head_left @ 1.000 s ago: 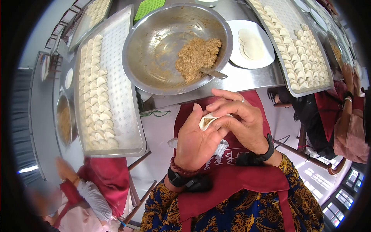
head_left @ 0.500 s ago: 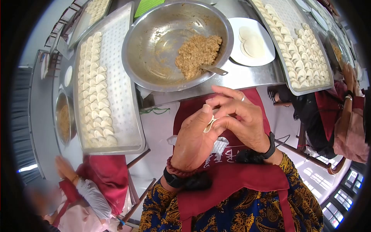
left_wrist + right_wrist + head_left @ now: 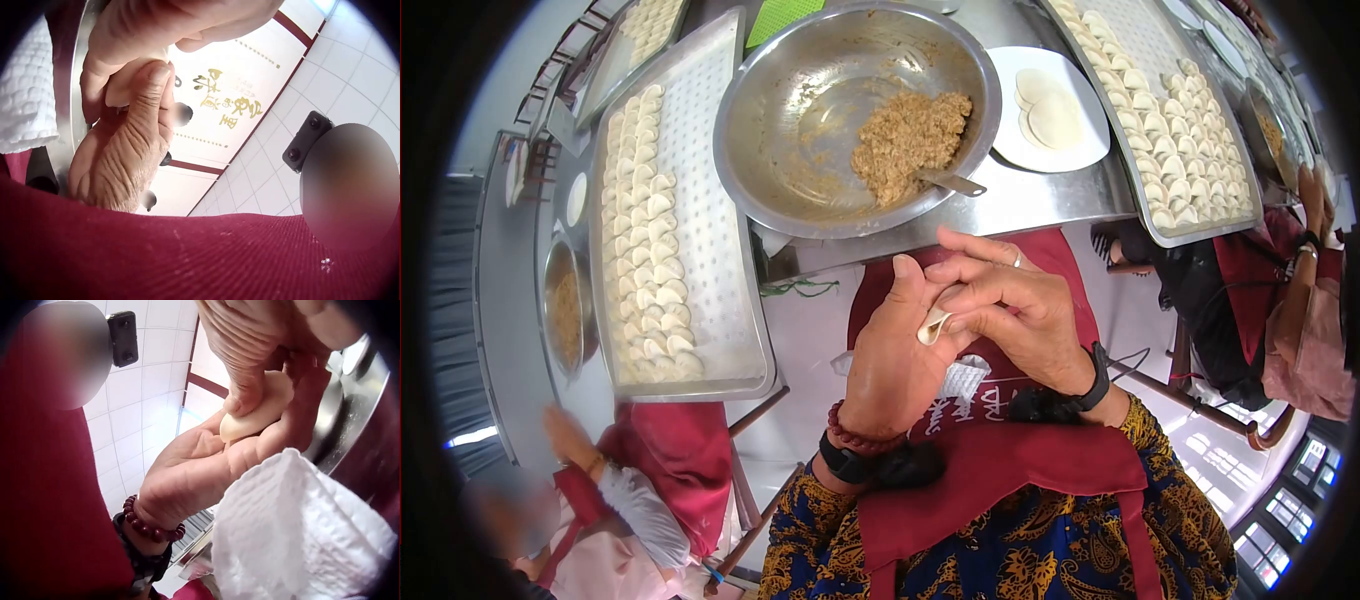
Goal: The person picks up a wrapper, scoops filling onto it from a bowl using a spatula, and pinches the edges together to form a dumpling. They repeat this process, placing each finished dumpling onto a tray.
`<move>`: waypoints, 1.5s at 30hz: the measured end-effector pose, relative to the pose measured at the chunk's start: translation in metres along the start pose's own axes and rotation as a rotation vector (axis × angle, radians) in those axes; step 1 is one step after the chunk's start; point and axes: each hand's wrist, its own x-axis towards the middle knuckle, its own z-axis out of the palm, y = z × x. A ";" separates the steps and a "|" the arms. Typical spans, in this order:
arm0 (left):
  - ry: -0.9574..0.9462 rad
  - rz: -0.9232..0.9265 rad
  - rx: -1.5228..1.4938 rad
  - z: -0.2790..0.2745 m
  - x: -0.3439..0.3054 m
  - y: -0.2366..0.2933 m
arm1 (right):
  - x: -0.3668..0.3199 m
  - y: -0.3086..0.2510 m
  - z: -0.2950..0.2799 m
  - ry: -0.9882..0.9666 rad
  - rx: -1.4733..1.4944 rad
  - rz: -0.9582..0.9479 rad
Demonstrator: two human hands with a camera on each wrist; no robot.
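Observation:
A half-folded dumpling point(image 3: 933, 326) sits between my two hands, its near end still gaping. My left hand point(image 3: 888, 365) cradles it along the palm and fingers, with the thumb raised away from it. From the other side my right hand point(image 3: 1030, 310) pinches the dough edge between thumb and fingers. In the right wrist view, the right thumb presses the pale dumpling point(image 3: 269, 406) against the left fingers point(image 3: 256, 453). The left wrist view shows the wrapper point(image 3: 128, 81) partly hidden between the hands.
Beyond my hands stands a steel bowl point(image 3: 800, 110) with meat filling point(image 3: 910, 145) and a spoon point(image 3: 952, 181). Round wrappers point(image 3: 1055, 118) lie on a white plate point(image 3: 1010, 150). Trays of dumplings flank the bowl, left point(image 3: 720, 250) and right point(image 3: 1190, 238). Other people sit at both sides.
The dumpling's opening has narrowed and its filling shows less. My left thumb moved in toward the right fingers, then swung back up. The right hand stays pinching the edge.

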 end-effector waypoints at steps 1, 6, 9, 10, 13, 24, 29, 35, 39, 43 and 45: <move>0.010 -0.009 0.007 0.000 0.000 0.000 | -0.001 0.003 0.001 0.008 0.041 -0.017; -0.005 -0.087 -0.211 -0.004 0.001 -0.002 | -0.005 0.012 0.010 0.144 0.193 0.042; -0.026 -0.062 -0.252 -0.006 0.003 -0.004 | -0.003 0.003 0.015 0.185 0.264 0.145; -0.034 -0.038 -0.241 -0.006 0.003 -0.005 | -0.002 0.000 0.016 0.210 0.328 0.229; -0.053 -0.018 -0.189 -0.006 0.002 -0.005 | 0.000 0.000 0.009 0.105 0.154 0.171; -0.053 -0.038 -0.197 -0.006 0.004 -0.006 | 0.000 0.008 0.010 0.162 0.323 0.147; -0.054 0.013 -0.076 -0.005 0.004 -0.006 | 0.002 0.008 0.004 0.072 0.171 0.078; -0.037 0.023 0.024 -0.006 0.003 -0.005 | 0.004 0.001 0.002 0.048 -0.010 0.034; 0.017 0.012 0.194 -0.009 0.002 -0.002 | -0.001 0.003 0.013 0.166 0.300 0.196; 0.007 0.011 0.312 -0.012 0.002 -0.004 | -0.001 -0.001 0.011 0.129 0.314 0.216; 0.043 -0.003 0.239 -0.006 0.004 -0.002 | 0.002 -0.005 0.009 0.118 0.239 0.226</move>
